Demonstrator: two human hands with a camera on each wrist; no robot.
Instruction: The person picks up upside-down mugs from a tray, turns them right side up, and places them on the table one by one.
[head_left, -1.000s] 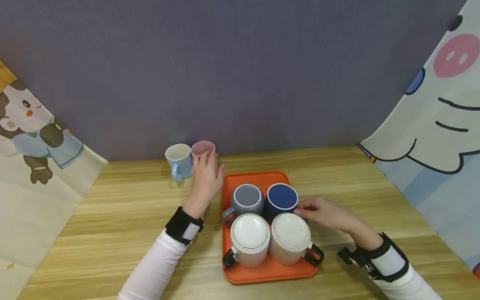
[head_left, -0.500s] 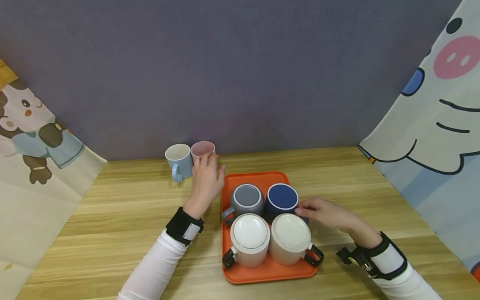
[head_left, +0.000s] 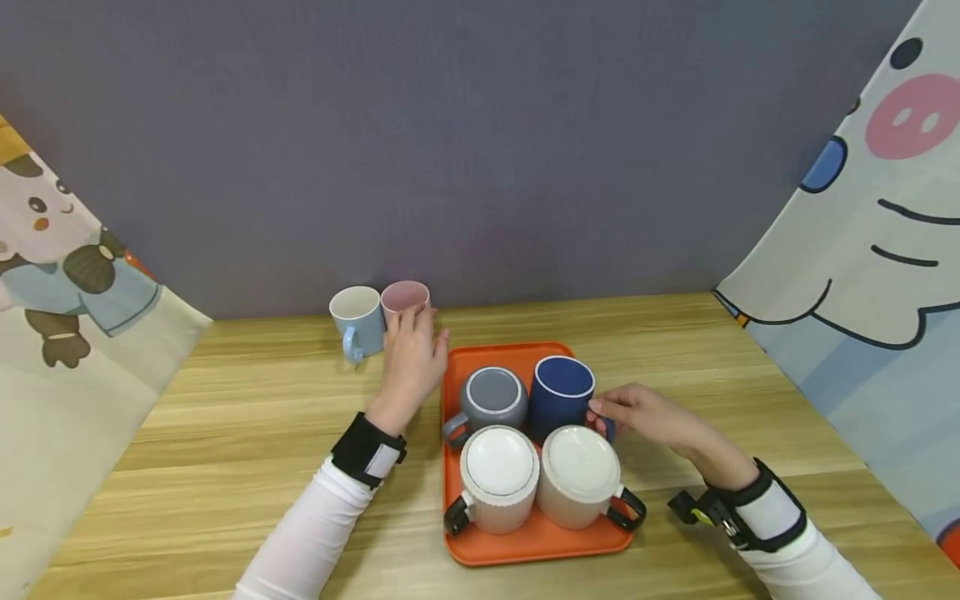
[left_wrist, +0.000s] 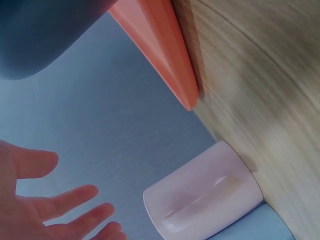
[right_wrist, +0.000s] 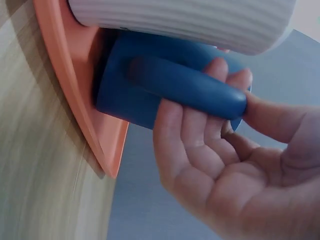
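My right hand [head_left: 648,412] grips the handle of an upside-down navy blue mug [head_left: 558,408]. In the right wrist view its fingers curl through the blue handle [right_wrist: 190,89]. The mug stands a little higher than its neighbours over the orange tray [head_left: 480,546]. My left hand [head_left: 411,358] hovers before an upright pink mug [head_left: 407,297]. Seen from the left wrist, that hand's fingers [left_wrist: 75,200] are spread and apart from the pink mug [left_wrist: 202,192]. A light blue mug [head_left: 363,327] stands upright beside the pink one.
The tray also bears an upside-down grey mug [head_left: 495,392] at back left. Two upside-down cream mugs with black handles, a left one [head_left: 500,467] and a right one [head_left: 579,467], sit at its front. A grey-purple wall [head_left: 480,167] rises behind the wooden table [head_left: 225,433].
The navy mug has risen slightly, and my right hand has moved up with it, its fingers now round the handle. My left hand has stayed nearly still.
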